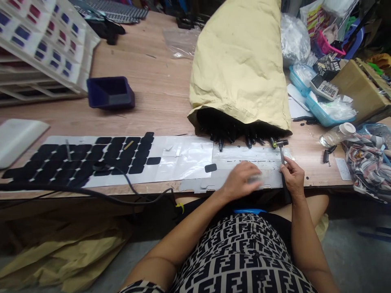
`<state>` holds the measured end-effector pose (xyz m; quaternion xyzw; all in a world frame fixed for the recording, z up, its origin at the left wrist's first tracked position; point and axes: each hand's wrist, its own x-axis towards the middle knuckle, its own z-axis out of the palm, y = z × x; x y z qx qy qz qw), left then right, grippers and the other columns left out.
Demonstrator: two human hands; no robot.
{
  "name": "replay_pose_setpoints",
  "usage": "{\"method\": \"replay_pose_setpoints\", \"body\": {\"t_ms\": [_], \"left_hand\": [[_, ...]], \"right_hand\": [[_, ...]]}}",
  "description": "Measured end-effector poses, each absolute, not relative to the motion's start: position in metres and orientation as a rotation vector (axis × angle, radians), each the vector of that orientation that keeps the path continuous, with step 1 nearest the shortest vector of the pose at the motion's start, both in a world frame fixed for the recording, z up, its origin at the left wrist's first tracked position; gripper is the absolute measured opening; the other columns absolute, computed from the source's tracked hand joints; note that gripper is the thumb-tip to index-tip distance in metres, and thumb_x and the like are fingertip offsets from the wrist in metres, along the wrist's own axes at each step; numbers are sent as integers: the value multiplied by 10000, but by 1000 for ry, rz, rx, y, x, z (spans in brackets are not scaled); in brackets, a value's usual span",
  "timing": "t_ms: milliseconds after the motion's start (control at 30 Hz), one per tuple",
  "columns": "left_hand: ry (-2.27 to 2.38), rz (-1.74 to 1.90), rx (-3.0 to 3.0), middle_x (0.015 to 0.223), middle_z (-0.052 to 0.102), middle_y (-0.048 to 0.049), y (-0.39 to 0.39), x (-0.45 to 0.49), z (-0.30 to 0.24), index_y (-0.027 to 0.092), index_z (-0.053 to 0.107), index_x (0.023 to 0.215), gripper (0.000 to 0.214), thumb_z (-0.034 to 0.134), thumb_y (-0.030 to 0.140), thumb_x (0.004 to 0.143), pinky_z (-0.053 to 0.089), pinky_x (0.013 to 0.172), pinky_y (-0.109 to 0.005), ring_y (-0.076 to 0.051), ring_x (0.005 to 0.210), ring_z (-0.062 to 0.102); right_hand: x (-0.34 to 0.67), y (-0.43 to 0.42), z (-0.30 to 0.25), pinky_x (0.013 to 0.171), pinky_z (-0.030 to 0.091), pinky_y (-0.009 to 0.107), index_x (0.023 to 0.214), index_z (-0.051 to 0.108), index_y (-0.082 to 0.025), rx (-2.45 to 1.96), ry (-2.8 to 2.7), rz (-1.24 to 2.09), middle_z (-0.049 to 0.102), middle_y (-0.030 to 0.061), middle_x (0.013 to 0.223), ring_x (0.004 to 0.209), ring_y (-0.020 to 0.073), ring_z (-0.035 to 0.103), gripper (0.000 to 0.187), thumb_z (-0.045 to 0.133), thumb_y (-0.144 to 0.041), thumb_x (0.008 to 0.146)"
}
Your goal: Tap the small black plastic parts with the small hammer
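Note:
My right hand (293, 175) grips the handle of a small hammer (282, 154), its metal head up near the mouth of a large tan paper sack (241, 65). Black tube-like parts (220, 143) stick out of the sack's opening. Over a pale flat board (226, 154) hovers my left hand (242, 179); its fingertips are smeared by motion, and a greyish blur between thumb and fingers cannot be made out. A black rounded piece (210, 167) lies left of that hand. Further left, rows of similar black pieces (122, 150) cover a white sheet (171, 171).
A dark blue bin (110, 93) and a white slatted rack (70, 49) stand at left. A black cable (122, 201) runs along the front edge. At right are blue baskets (328, 114), a calculator (324, 87), a clear bottle (336, 135) and a patterned cloth (369, 162).

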<state>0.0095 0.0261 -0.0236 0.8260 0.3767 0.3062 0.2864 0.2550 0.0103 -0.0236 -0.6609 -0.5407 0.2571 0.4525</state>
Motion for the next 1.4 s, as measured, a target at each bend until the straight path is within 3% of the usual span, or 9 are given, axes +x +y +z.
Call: {"method": "replay_pose_setpoints", "body": {"t_ms": [100,167,267,533,800,1067,1400], "left_hand": [[1727,867,1928,951,719,-77,61,-13,-19,204,713,1082,236,603,354,937,511,803,-386,-259,941,624],[2104,792,1774,975,709,-103,85,-26,-19,189,704,1061,278,617,406,911,500,811,-407,-307,1001,608],[2280,639,1688,1039,701,-125,105,-36,-23,195,701,1015,318,647,473,870,489,836,-421,-344,1064,591],[2247,677,1657,981,703,-85,75,-50,-17,224,711,946,178,637,367,870,469,819,-411,-315,1009,600],[1496,781,1989,938,705,-13,66,-3,-11,245,741,937,142,779,309,816,418,901,-376,-229,974,567],[1445,731,1930,923,698,-9,79,19,-33,261,756,889,132,795,359,809,381,918,-397,-240,987,542],[1463,764,1866,905,700,14,79,19,-28,249,718,807,140,834,320,772,367,911,-385,-224,980,543]], "right_hand": [[255,10,-24,655,488,291,1243,717,-138,-1631,-1351,648,619,-22,689,641,144,586,451,677,-343,842],[256,11,-24,657,488,294,1238,720,-140,-1626,-1354,642,616,-23,687,637,144,583,447,679,-341,841],[256,11,-25,654,487,299,1229,723,-134,-1621,-1344,635,610,-23,671,628,144,578,443,681,-339,838],[256,9,-23,654,491,293,1246,716,-136,-1626,-1351,642,626,-14,701,646,144,587,447,673,-335,848],[257,9,-26,589,470,270,1253,721,-160,-1598,-1368,613,590,-24,699,598,120,538,452,682,-339,840],[244,-15,-18,658,503,294,1237,740,-226,-1565,-1549,424,577,-9,755,662,137,532,374,666,-283,875],[204,-21,3,662,552,330,1250,726,-212,-1484,-1834,301,681,33,751,671,180,577,378,624,-251,888]]}}
